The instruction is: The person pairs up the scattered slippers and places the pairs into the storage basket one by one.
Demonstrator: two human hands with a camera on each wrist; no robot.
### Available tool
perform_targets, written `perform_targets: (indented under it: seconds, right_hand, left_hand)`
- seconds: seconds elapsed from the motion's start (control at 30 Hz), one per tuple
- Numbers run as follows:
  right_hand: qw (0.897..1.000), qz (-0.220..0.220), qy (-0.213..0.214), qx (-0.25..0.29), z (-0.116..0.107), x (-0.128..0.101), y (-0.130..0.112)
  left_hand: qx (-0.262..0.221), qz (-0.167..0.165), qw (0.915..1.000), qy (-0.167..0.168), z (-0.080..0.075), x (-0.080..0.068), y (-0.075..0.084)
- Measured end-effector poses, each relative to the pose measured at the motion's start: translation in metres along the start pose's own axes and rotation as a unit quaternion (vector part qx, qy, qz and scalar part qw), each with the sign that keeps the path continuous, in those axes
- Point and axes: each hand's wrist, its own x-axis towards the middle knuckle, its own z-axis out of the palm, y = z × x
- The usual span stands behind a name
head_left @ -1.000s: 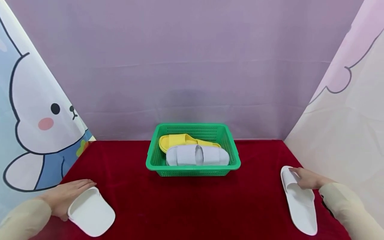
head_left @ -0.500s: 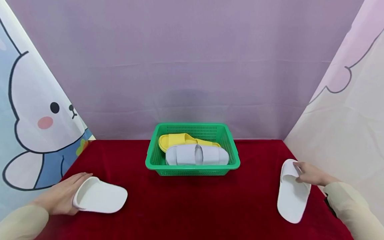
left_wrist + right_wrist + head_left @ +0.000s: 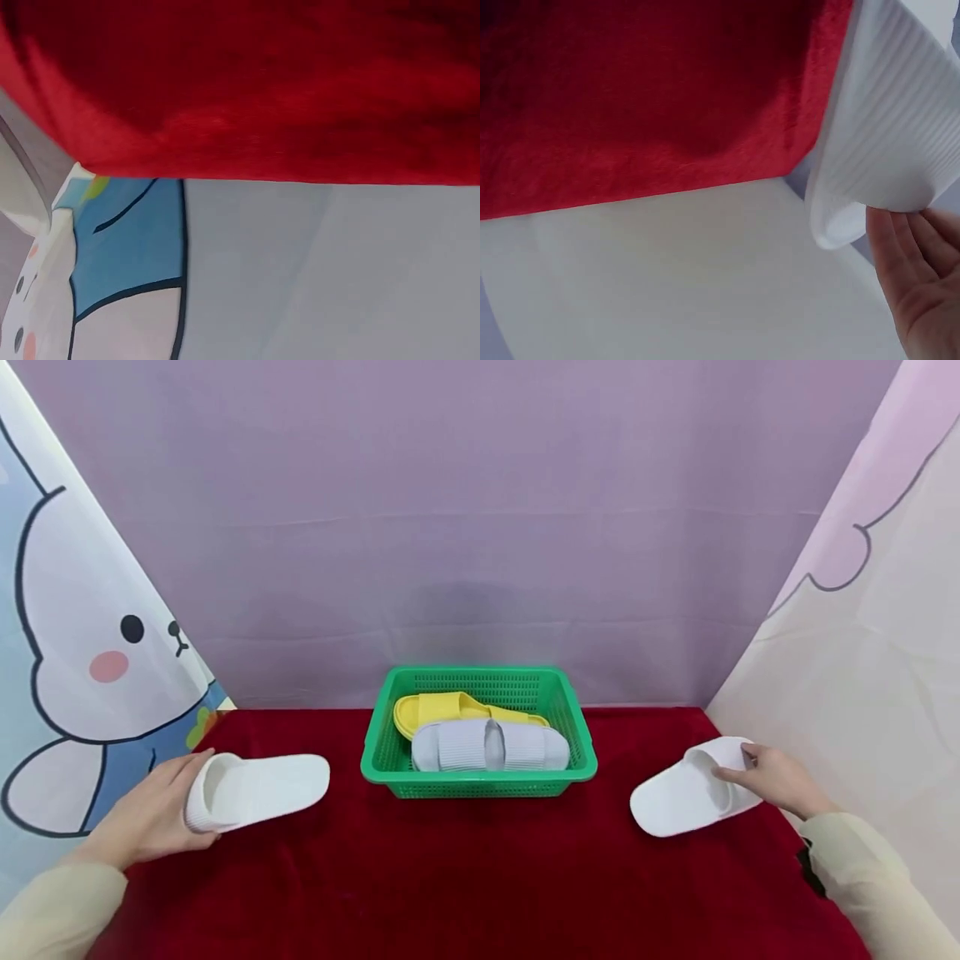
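Observation:
On the left of the head view, my left hand grips a white slipper around its ribbed strap, with the sole pointing right. My right hand pinches another white slipper by the strap at its toe end, heel pointing left. The right wrist view shows the ribbed strap of this slipper close up, the fingers at the strap's edge. Between the hands, at the back of the table, a green basket holds a yellow pair of slippers behind a pale white pair.
Dark red cloth covers the table. A lilac curtain hangs behind the basket. Printed sheets stand at both sides, one with a cartoon rabbit on the left, a pale one on the right.
Both hands have moved farther up the table with their slippers. The left slipper has turned until its sole points right; the right one has swung so its heel points left.

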Motion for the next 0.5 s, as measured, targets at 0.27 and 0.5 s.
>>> perform_targets:
  seconds: [0.27,0.5]
  right_hand:
    - [0.996,0.005,0.09,0.002,-0.002,0.003,-0.013]
    - [0.989,0.029,0.142,0.005,-0.01,0.003,-0.037]
  left_hand:
    - [-0.005,-0.005,0.9964,0.084,-0.015,0.012,0.005]
    - [-0.026,-0.007,0.9896,0.141,-0.019,0.025,0.015]
